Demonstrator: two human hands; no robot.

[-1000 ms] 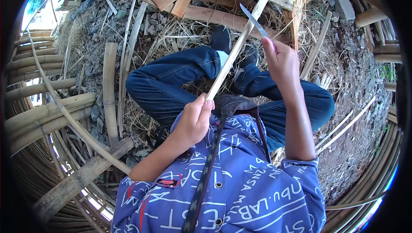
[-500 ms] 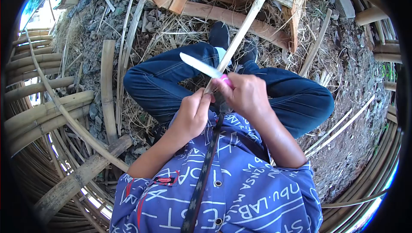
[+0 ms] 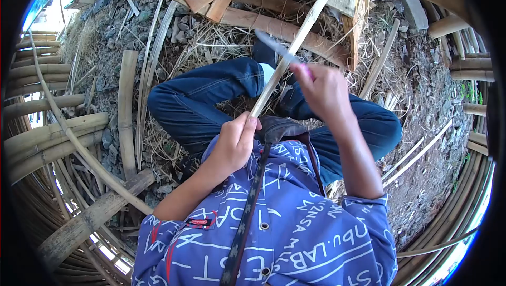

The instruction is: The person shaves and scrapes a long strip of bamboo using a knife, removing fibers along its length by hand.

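A long pale bamboo strip [image 3: 301, 35] slants from my lap up past the top edge. Its near end is pinched between the thumb and fingers of my left hand [image 3: 237, 137]. My right hand [image 3: 322, 88] is closed round the pink handle of a knife [image 3: 274, 44]. The blade is slightly blurred and lies across the strip, about midway along its visible length, pointing up and left. Whether its edge is cutting in cannot be made out.
My crossed legs [image 3: 205, 88] are under the strip. Wooden boards [image 3: 263, 25] and thin shavings lie beyond my feet. Bamboo poles [image 3: 52, 138] stand at the left, a grey block [image 3: 415, 13] at the upper right, and curved bamboo runs along the right side.
Half a second ago the knife was low, close to my left hand; my right hand has since moved it up and away along the strip. My left hand keeps its hold.
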